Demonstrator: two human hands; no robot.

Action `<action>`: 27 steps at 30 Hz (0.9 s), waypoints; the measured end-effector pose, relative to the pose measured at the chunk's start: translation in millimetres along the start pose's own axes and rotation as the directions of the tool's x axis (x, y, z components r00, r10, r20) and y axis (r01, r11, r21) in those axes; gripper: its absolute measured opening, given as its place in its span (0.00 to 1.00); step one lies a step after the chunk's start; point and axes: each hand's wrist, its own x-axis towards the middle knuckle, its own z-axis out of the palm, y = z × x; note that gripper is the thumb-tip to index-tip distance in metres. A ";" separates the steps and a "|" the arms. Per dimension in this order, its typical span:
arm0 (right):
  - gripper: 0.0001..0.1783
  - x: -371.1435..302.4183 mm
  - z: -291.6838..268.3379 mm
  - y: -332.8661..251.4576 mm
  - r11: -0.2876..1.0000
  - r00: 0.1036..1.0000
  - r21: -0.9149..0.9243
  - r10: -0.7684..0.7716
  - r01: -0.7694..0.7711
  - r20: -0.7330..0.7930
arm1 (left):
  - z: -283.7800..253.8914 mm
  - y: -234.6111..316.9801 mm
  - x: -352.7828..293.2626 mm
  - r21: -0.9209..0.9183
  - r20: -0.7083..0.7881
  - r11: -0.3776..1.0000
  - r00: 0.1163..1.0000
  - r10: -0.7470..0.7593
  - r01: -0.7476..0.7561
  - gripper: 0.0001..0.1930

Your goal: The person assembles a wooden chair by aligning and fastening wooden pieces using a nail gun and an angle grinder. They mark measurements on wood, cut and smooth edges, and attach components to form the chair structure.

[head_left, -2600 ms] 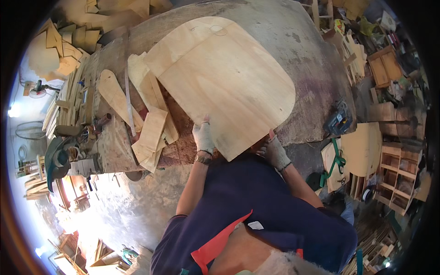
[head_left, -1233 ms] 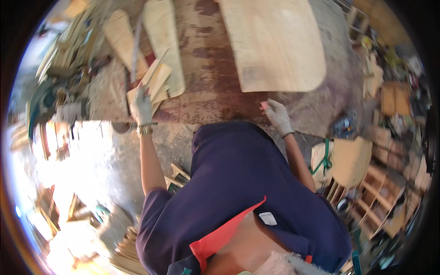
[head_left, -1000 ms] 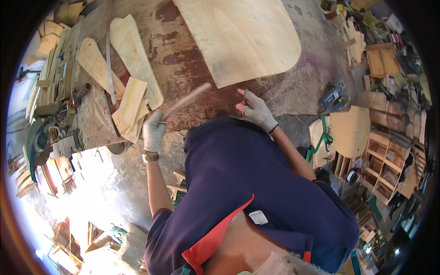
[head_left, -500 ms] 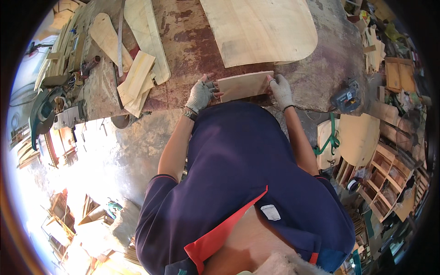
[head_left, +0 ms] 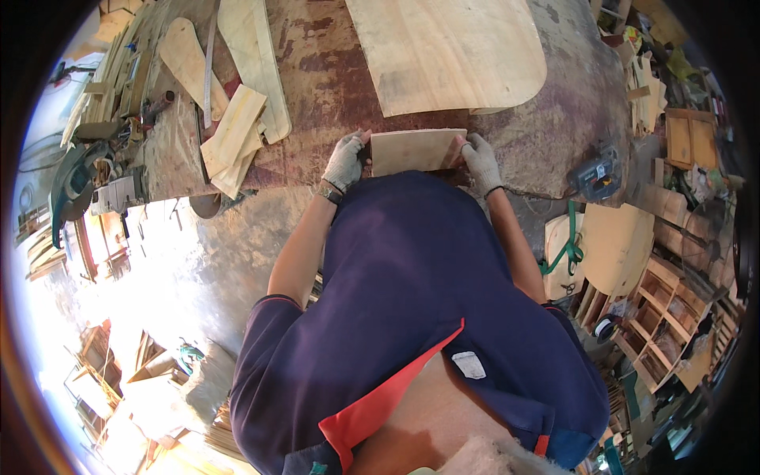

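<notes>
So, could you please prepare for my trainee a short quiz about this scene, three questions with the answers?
1. What is between the left hand and the right hand?
2. True or false: on the large board, the near left corner is rounded.
3. Which hand is nearer to the dark blue device on the bench? A) left B) right

Key:
1. A small rectangular wooden panel.
2. False; that corner is angular, and the near right one is rounded.
3. B
</notes>
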 end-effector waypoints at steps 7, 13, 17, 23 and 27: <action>0.28 2.1 6.2 5.1 0.872 0.925 0.319 0.318 -0.371 0.207 | -19.3 -19.0 17.9 -0.128 -0.038 0.971 0.977 -0.210 0.203 0.03; 0.34 1.0 5.6 16.0 0.822 0.940 0.464 0.328 -0.331 0.090 | -8.1 -2.2 3.8 0.420 -0.438 0.906 0.863 0.250 -0.049 0.16; 0.33 2.5 6.4 21.0 0.820 0.949 0.478 0.273 -0.316 0.159 | 0.3 13.7 -7.3 0.397 -0.175 0.916 0.975 0.138 -0.058 0.17; 0.36 1.7 11.5 22.8 0.824 0.936 0.446 0.293 -0.350 0.193 | 4.4 10.2 -12.0 0.352 0.101 0.926 0.989 0.105 -0.135 0.12; 0.36 0.8 10.7 20.4 0.824 0.941 0.457 0.265 -0.334 0.210 | 4.6 13.5 -13.5 0.613 0.110 0.737 0.955 0.277 -0.284 0.12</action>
